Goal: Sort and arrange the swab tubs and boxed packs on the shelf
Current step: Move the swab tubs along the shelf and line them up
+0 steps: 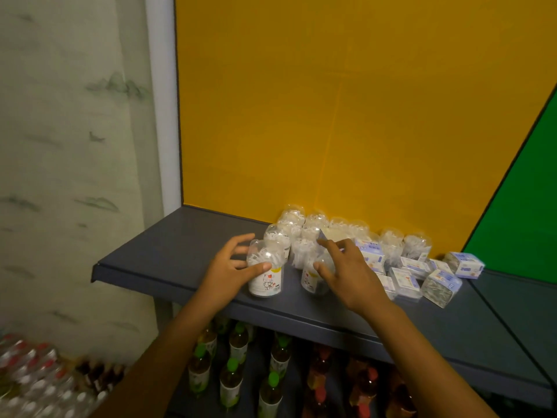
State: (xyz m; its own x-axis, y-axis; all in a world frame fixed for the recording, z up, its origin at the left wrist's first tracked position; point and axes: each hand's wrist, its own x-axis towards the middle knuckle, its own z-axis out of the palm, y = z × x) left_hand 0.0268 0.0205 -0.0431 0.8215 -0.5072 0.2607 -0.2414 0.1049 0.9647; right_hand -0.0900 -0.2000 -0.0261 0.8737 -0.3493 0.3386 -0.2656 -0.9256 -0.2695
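Barely sorted: left hand (230,267) grips one swab tub (265,274), right hand (346,271) another (315,274) (boxed packs (422,276) jumbled beside).

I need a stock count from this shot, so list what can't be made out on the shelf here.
- Head view: the tub under the right hand is mostly covered by it.
- Rear swab tubs overlap and blur; no exact count.
- Boxed packs: print too small and blurred to read.
- Left hand hides one side of the front tub.
- Bottles below are blurred and partly hidden by the shelf.
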